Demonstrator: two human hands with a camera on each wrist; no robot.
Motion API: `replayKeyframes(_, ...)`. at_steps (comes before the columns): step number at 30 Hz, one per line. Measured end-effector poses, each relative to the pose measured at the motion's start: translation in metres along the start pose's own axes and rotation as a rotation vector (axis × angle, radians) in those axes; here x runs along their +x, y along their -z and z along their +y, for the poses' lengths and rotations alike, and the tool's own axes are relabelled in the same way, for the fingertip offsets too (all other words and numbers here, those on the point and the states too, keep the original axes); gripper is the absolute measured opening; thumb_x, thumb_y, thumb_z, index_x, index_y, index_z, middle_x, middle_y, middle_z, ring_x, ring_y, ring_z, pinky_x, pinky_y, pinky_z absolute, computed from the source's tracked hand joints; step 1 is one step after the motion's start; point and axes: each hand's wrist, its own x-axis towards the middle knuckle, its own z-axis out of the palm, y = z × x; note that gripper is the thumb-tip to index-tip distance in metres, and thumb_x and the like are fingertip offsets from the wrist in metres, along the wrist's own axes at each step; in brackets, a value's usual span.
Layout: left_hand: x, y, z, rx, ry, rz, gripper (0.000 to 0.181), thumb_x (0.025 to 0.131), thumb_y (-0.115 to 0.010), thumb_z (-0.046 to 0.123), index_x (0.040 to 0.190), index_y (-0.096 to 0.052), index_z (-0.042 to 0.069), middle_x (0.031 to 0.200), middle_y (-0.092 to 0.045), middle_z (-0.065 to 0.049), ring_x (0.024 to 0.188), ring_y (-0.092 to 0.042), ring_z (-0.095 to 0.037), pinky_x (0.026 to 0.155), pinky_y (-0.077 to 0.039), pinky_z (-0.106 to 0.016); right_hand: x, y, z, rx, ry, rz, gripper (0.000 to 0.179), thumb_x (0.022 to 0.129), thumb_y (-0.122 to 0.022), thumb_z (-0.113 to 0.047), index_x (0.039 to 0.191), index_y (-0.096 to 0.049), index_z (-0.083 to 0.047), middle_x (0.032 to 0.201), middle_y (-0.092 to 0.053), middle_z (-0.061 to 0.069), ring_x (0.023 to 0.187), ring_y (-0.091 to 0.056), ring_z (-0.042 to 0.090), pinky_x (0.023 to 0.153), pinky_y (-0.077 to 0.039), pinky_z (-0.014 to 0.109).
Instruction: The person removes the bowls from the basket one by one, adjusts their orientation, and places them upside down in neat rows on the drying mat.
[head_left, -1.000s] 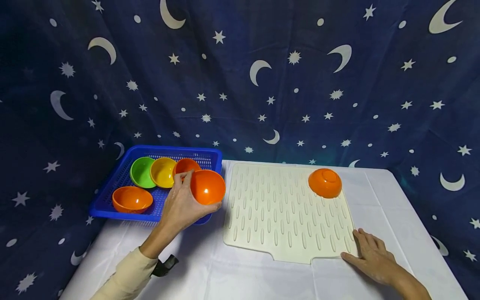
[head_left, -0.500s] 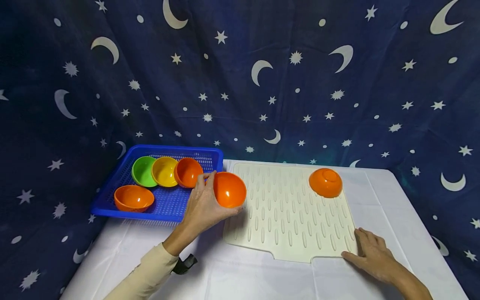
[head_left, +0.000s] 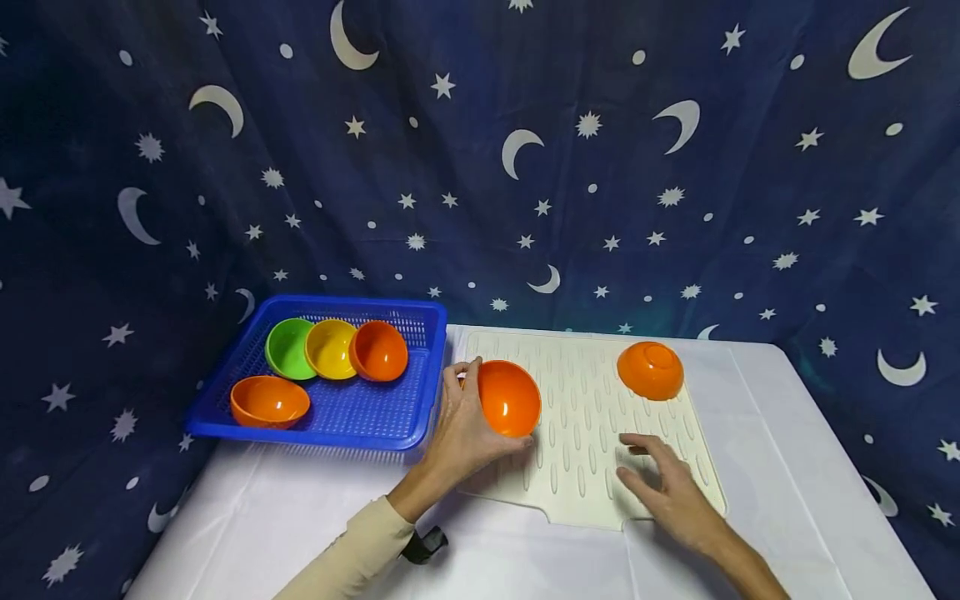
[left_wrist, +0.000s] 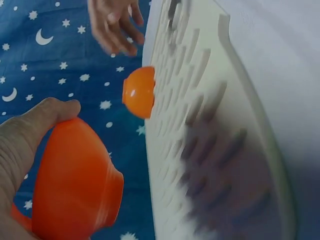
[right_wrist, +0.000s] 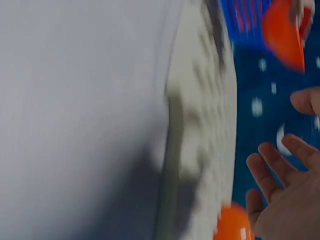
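Observation:
My left hand (head_left: 468,425) grips an orange bowl (head_left: 510,400) by its rim, thumb in front and fingers behind. In the left wrist view this bowl (left_wrist: 75,180) hangs apart from the cream ridged drying mat (left_wrist: 170,150), its shadow falling on the mat. My right hand (head_left: 671,492) is above the mat's right front part, fingers spread and holding nothing. The right wrist view shows that hand (right_wrist: 290,190) with thumb and fingers apart. Another orange bowl (head_left: 651,371) rests upside down at the mat's back right corner.
A blue basket (head_left: 360,425) stands at the left with a green bowl (head_left: 288,348), a yellow bowl (head_left: 328,348) and two orange bowls, one at the back (head_left: 378,352) and one in front (head_left: 270,402). Behind the white-covered table (head_left: 780,433) hangs a dark blue curtain (head_left: 465,167).
My left hand has carried the orange bowl rightward from over the basket to over the mat's left part. My right hand has left the mat's right edge and moved left.

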Motion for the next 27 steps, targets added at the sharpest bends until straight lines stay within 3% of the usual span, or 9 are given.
replayKeyframes(4,-0.006,-0.026,0.005,-0.018,-0.032,-0.057,0.113,0.045,-0.083,0.051,0.137,-0.03,0.012,0.122,-0.029,-0.009,0.101,-0.046,-0.026,0.079,-0.047,-0.038,0.003,-0.031,-0.016,0.21,-0.125,-0.103,0.047,0.09,-0.055,-0.032,0.133,-0.036,-0.025,0.124,-0.044,0.003,0.105,-0.046,0.022,0.089,-0.037,0.046)
replayKeyframes(7,-0.01,-0.045,0.009,0.104,-0.094,-0.087,0.115,0.041,-0.08,0.058,0.135,-0.034,0.011,0.116,-0.035,-0.009,0.099,-0.044,-0.022,0.077,-0.046,-0.033,0.008,-0.043,-0.025,0.359,-0.222,-0.138,0.051,0.092,-0.052,-0.031,0.137,-0.029,-0.022,0.121,-0.043,0.008,0.102,-0.047,0.026,0.087,-0.04,0.042)
replayKeyframes(11,-0.008,-0.066,0.011,0.297,-0.175,-0.039,0.117,0.037,-0.073,0.069,0.132,-0.039,0.01,0.111,-0.042,-0.01,0.098,-0.039,-0.024,0.078,-0.041,-0.033,0.02,-0.047,-0.034,0.559,-0.3,-0.137,0.054,0.094,-0.049,-0.027,0.14,-0.023,-0.016,0.114,-0.039,0.013,0.103,-0.047,0.03,0.09,-0.038,0.045)
replayKeyframes(14,-0.004,-0.076,0.014,0.327,-0.177,-0.022,0.12,0.038,-0.072,0.071,0.134,-0.036,0.008,0.116,-0.041,-0.011,0.1,-0.036,-0.026,0.079,-0.036,-0.036,0.03,-0.044,-0.036,0.683,-0.34,-0.129,0.053,0.095,-0.046,-0.029,0.14,-0.022,-0.014,0.112,-0.043,0.02,0.103,-0.049,0.031,0.093,-0.036,0.046)
replayKeyframes(19,0.007,-0.08,0.02,0.246,-0.178,-0.097,0.124,0.045,-0.076,0.066,0.14,-0.024,0.006,0.129,-0.032,-0.011,0.111,-0.029,-0.027,0.083,-0.029,-0.04,0.044,-0.032,-0.034,0.708,-0.331,-0.109,0.057,0.096,-0.041,-0.037,0.142,-0.017,-0.012,0.116,-0.047,0.026,0.108,-0.048,0.033,0.096,-0.033,0.044)
replayKeyframes(23,0.019,-0.077,0.026,0.134,-0.21,-0.123,0.107,0.058,-0.077,0.052,0.14,-0.024,0.01,0.135,-0.029,-0.008,0.115,-0.027,-0.024,0.083,-0.025,-0.041,0.059,-0.026,-0.025,0.651,-0.261,-0.075,0.064,0.095,-0.042,-0.036,0.143,-0.01,-0.007,0.129,-0.035,0.024,0.117,-0.042,0.036,0.099,-0.028,0.044)
replayKeyframes(27,0.032,-0.075,0.028,0.091,-0.235,-0.153,0.089,0.069,-0.072,0.042,0.139,-0.026,0.013,0.139,-0.027,-0.004,0.114,-0.026,-0.023,0.082,-0.024,-0.04,0.082,-0.032,0.005,0.647,-0.245,0.015,0.066,0.091,-0.051,-0.036,0.139,-0.015,-0.007,0.127,-0.033,0.021,0.114,-0.047,0.029,0.093,-0.037,0.034)
